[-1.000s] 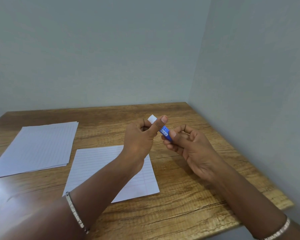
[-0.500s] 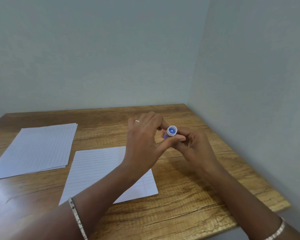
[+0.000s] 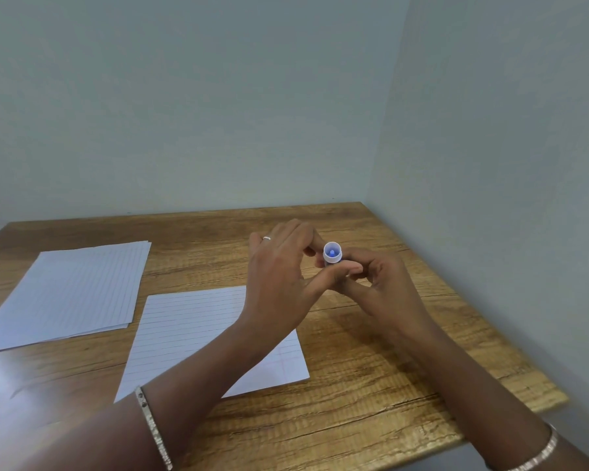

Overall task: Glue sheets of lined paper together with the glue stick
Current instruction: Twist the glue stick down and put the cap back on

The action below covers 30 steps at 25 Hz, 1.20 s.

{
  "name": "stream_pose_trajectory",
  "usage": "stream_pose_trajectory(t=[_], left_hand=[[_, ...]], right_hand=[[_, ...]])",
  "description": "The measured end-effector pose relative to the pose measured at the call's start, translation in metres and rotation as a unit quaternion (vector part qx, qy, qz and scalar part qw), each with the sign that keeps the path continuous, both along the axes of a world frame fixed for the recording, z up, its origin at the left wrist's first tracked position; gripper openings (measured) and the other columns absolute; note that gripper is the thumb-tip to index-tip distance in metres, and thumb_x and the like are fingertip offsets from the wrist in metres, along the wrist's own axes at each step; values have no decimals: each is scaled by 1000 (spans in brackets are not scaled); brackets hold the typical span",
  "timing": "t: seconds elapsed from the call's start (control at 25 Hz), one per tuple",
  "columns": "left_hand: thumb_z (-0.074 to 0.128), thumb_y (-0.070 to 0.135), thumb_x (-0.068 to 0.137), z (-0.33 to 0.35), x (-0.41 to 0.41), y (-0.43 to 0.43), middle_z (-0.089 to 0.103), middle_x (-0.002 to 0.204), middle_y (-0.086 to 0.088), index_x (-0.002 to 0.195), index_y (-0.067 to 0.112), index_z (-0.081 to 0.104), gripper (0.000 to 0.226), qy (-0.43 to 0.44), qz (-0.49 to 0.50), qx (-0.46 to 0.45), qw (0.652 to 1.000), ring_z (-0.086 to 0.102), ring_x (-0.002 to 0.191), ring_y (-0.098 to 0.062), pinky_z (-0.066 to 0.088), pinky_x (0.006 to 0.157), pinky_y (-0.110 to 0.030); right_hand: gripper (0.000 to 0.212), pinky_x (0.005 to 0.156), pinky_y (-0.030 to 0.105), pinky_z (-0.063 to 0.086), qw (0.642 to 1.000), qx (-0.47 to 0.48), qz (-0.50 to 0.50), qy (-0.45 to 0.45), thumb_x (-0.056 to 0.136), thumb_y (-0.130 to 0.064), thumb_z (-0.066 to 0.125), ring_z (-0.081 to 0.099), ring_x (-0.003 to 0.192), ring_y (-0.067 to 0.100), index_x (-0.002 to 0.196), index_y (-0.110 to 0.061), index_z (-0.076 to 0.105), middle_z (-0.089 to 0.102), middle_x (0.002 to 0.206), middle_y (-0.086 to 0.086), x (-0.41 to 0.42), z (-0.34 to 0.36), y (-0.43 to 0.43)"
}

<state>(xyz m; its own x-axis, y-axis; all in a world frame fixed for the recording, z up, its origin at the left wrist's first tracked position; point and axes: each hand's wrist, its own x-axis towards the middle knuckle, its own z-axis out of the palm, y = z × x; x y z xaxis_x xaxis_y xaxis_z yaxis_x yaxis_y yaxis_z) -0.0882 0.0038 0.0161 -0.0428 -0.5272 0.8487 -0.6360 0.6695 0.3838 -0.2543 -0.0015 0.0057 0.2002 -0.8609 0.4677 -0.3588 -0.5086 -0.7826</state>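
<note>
Both hands hold the glue stick (image 3: 332, 252) above the table. Its white round end with a blue centre faces me, and its blue body is hidden inside my fingers. My left hand (image 3: 279, 277) pinches the white end between thumb and fingertips. My right hand (image 3: 385, 287) is curled around the stick from the right. A single sheet of lined paper (image 3: 184, 331) lies flat on the wooden table (image 3: 371, 385), below and left of my hands, partly covered by my left forearm. A stack of lined sheets (image 3: 72, 290) lies further left.
Pale walls meet in a corner behind the table's far right. The table's right edge (image 3: 510, 345) and front edge (image 3: 422, 450) are close to my right arm. Bracelets sit on both wrists.
A second ago the stick lay sideways with its blue body showing between my hands. It has been turned so its white end faces me, and my left fingers now wrap over that end.
</note>
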Motion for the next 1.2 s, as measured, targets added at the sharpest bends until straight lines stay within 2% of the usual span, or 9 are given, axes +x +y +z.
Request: stream_pose_trajectory(t=[0.24,0.36,0.48,0.68,0.8,0.88,0.96,1.08,1.2], left_hand=[[70,65,73,-3,-1,-2,60,75,14,76,22,61,45,16,-11,52,998,59,75,-8,43,77,-38],[67,79,64,0,9,-12,67,87,20,90,30,68,55,19,-35,136,990,63,86,-2,50,83,-47],[61,84,60,-2,24,-26,64,107,26,117,39,61,72,-29,-7,227,974,60,99,1,49,93,-45],[61,51,90,-15,36,-40,54,143,13,145,37,43,59,-192,101,317,923,43,136,-16,27,110,-50],[55,45,96,-20,31,-41,58,139,11,142,39,47,48,-239,118,309,913,42,137,-19,24,105,-48],[56,44,95,-22,29,-41,66,125,13,126,40,60,31,-244,129,274,921,51,126,-16,26,102,-45],[62,45,92,-23,30,-43,70,107,13,109,35,66,19,-197,111,243,943,61,108,-12,34,97,-40],[71,48,84,-15,26,-35,69,86,12,97,25,66,27,-7,39,232,972,65,80,-4,51,74,-27],[71,47,86,-1,19,-24,75,82,4,100,18,62,33,193,-33,311,930,69,65,-5,52,64,-24]], right_hand=[[21,71,43,59,1000,-2,2,-6,67,-29,88,67,73,18,79,-30,71,72,75,-12,2,2,3],[26,81,45,61,999,27,-14,-11,75,-19,88,75,82,15,96,-24,74,78,86,-8,1,0,0],[28,88,41,61,995,55,-77,-28,86,-25,81,76,88,6,113,-24,72,80,98,-10,-2,-2,-3],[16,89,49,59,994,71,-76,-23,98,-31,67,75,88,7,113,-35,65,79,102,-5,0,-3,-4],[27,92,43,57,992,104,-67,-25,98,-30,67,75,91,6,120,-36,54,80,104,-7,1,-7,-5],[29,94,44,56,990,120,-71,-28,97,-32,69,75,92,7,120,-34,51,80,104,-7,1,-8,-6],[30,94,43,57,988,128,-80,-25,96,-32,70,75,92,7,119,-33,51,79,105,-6,1,-9,-7],[28,92,44,59,988,129,-82,-21,95,-32,71,75,89,5,116,-34,53,79,102,-6,0,-8,-7],[26,89,52,59,991,115,-70,-12,93,-32,73,73,93,12,113,-36,57,79,102,-5,-1,-10,-6]])
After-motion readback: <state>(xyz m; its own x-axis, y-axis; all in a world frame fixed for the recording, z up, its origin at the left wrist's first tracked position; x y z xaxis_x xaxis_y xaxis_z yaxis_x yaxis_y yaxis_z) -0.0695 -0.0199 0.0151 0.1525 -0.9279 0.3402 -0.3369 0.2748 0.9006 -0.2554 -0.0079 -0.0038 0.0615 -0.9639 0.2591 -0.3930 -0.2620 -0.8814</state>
